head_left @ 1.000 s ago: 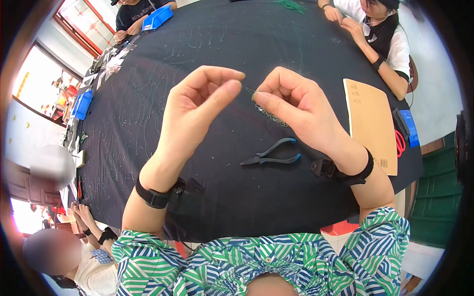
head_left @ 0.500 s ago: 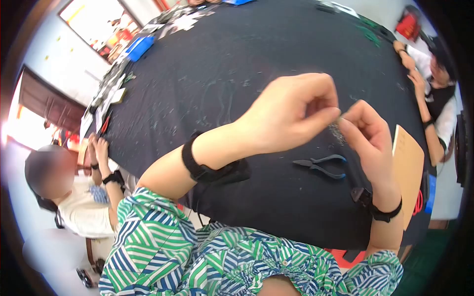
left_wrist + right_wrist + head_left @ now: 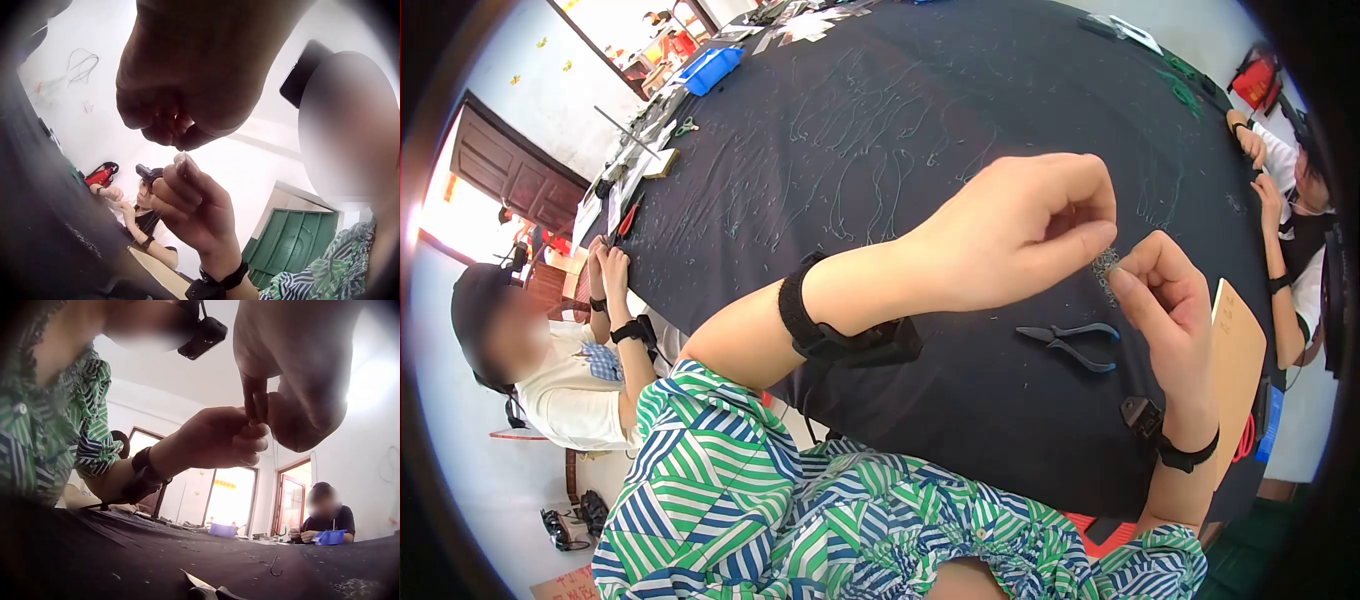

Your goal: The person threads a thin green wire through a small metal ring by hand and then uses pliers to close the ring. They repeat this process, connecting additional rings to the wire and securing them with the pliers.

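Note:
My left hand [image 3: 1020,235] reaches across to the right, knuckles up, its thumb and index finger pinched together. Just beyond its tips, my right hand [image 3: 1168,305] is raised with thumb and forefinger pinched too. A fine line is between the fingertips of both hands; it is so thin that it barely shows now. In the left wrist view, the right fingertips [image 3: 184,164] point up, close under the left hand [image 3: 187,81]. Behind the hands lies a pile of small metal hooks [image 3: 1106,272]. Pliers with blue-edged handles [image 3: 1072,345] lie on the table nearer the body.
A black cloth [image 3: 960,430] covers the table, with several thin lines [image 3: 890,200] strewn over its far part. A brown notebook [image 3: 1235,375] lies by the right forearm, beside red-handled scissors [image 3: 1246,437]. A blue bin [image 3: 710,70] stands far left. Other people sit around the table.
The head view has turned left, shifting the table scene right. My left hand has swung over toward the right hand and turned knuckles up. A thin loop seen earlier at the right fingertips is now hidden.

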`<state>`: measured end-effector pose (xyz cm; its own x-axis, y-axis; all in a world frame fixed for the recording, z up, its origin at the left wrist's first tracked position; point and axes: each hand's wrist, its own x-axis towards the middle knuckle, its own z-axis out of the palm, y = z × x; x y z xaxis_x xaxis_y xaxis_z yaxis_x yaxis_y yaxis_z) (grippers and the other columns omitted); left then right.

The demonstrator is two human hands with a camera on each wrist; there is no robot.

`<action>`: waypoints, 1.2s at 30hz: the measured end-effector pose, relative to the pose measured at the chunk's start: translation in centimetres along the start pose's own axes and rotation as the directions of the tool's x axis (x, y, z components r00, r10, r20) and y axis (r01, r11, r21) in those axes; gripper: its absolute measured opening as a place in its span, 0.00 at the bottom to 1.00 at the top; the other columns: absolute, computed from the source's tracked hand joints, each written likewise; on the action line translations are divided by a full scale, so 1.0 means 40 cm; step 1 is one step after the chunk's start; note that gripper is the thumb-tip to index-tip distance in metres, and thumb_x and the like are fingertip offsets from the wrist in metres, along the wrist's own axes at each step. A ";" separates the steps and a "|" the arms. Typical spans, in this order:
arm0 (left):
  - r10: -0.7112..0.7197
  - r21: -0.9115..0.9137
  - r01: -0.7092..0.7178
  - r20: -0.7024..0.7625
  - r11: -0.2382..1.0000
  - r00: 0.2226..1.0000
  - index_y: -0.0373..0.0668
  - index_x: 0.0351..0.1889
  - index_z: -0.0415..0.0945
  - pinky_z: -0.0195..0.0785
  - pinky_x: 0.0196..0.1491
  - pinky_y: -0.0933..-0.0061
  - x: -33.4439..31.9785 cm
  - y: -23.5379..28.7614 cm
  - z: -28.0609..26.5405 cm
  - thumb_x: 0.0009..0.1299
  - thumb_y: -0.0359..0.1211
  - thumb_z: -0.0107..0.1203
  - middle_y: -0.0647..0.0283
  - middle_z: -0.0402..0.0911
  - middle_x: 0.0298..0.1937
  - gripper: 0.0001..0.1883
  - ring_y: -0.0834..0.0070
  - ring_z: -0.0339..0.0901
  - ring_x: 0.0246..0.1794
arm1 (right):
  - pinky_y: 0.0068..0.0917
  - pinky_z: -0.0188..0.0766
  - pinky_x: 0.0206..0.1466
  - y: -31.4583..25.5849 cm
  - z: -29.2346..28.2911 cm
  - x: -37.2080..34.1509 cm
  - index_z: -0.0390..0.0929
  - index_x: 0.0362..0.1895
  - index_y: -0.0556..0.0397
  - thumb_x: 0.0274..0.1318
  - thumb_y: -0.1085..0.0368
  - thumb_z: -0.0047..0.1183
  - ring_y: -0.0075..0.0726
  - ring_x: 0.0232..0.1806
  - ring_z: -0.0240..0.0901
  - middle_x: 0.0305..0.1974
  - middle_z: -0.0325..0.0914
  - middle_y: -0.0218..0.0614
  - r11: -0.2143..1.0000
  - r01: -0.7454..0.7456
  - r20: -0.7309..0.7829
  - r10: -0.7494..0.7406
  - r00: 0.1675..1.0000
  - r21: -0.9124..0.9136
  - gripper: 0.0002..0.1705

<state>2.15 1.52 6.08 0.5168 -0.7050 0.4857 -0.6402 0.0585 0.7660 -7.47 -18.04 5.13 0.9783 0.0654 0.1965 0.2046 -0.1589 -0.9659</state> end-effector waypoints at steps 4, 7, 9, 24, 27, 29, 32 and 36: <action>0.062 0.076 -0.063 0.023 0.995 0.998 0.39 0.38 0.79 0.66 0.31 0.79 -0.004 -0.004 0.005 0.65 0.31 0.63 0.66 0.78 0.31 0.07 0.80 0.74 0.28 | 0.14 0.46 0.28 -0.001 0.000 -0.001 0.71 0.32 0.55 0.63 0.71 0.53 0.08 0.24 0.52 0.22 0.63 0.17 0.999 0.016 -0.001 -0.016 1.000 0.035 0.06; 0.081 0.109 -0.082 0.011 0.991 0.997 0.40 0.36 0.81 0.66 0.30 0.79 -0.012 -0.009 0.004 0.64 0.30 0.64 0.66 0.79 0.30 0.06 0.80 0.74 0.27 | 0.13 0.46 0.27 -0.007 0.005 0.001 0.71 0.32 0.55 0.63 0.71 0.53 0.08 0.24 0.52 0.23 0.63 0.17 0.999 -0.011 0.018 0.011 1.000 0.031 0.06; 0.065 0.137 -0.065 0.008 0.988 0.998 0.41 0.34 0.81 0.67 0.30 0.79 -0.017 0.000 0.004 0.64 0.29 0.64 0.66 0.80 0.29 0.04 0.79 0.75 0.26 | 0.13 0.45 0.27 -0.003 0.002 -0.001 0.72 0.32 0.55 0.63 0.71 0.53 0.08 0.24 0.52 0.23 0.64 0.17 1.000 -0.015 0.039 0.014 0.999 0.025 0.06; 0.139 0.546 -0.114 -0.004 0.830 0.990 0.39 0.32 0.80 0.63 0.33 0.82 0.039 0.110 -0.135 0.62 0.24 0.63 0.69 0.79 0.30 0.03 0.84 0.73 0.31 | 0.19 0.71 0.38 -0.045 -0.043 -0.002 0.76 0.46 0.56 0.54 0.72 0.58 0.26 0.47 0.73 0.48 0.74 0.37 0.952 0.227 -0.093 -0.250 0.964 -0.205 0.14; -0.005 0.542 0.062 -0.106 0.838 0.994 0.39 0.33 0.79 0.61 0.34 0.84 0.050 0.127 -0.214 0.66 0.28 0.61 0.74 0.77 0.30 0.03 0.88 0.70 0.31 | 0.20 0.72 0.37 -0.065 -0.073 -0.008 0.78 0.42 0.55 0.54 0.72 0.59 0.25 0.44 0.74 0.48 0.73 0.37 0.928 0.247 -0.003 -0.258 0.966 -0.277 0.10; -0.078 0.498 0.159 -0.180 0.852 0.981 0.40 0.34 0.79 0.58 0.32 0.85 0.049 0.125 -0.264 0.67 0.30 0.61 0.76 0.77 0.28 0.04 0.90 0.67 0.29 | 0.20 0.72 0.37 -0.075 -0.074 -0.013 0.78 0.40 0.55 0.54 0.72 0.58 0.24 0.42 0.75 0.47 0.74 0.37 0.930 0.236 0.070 -0.226 0.972 -0.281 0.08; -0.125 0.501 0.224 -0.224 0.836 0.967 0.41 0.35 0.79 0.53 0.31 0.87 0.041 0.129 -0.332 0.68 0.33 0.61 0.78 0.76 0.29 0.05 0.94 0.62 0.27 | 0.21 0.73 0.35 -0.078 -0.069 -0.015 0.78 0.38 0.55 0.54 0.72 0.58 0.24 0.37 0.75 0.46 0.74 0.35 0.923 0.239 0.183 -0.190 0.965 -0.301 0.06; -0.160 0.554 0.278 -0.252 0.785 0.954 0.40 0.34 0.79 0.54 0.30 0.86 0.022 0.140 -0.369 0.68 0.34 0.61 0.77 0.76 0.30 0.07 0.93 0.62 0.26 | 0.22 0.74 0.35 -0.084 -0.069 -0.026 0.78 0.37 0.56 0.54 0.72 0.58 0.27 0.34 0.77 0.41 0.75 0.34 0.932 0.197 0.325 -0.094 0.941 -0.303 0.06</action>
<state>7.40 11.67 17.01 0.7389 -0.5039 0.4474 -0.6738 -0.5414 0.5030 -9.07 -20.30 8.65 0.8911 0.3966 0.2206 0.3937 -0.4335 -0.8106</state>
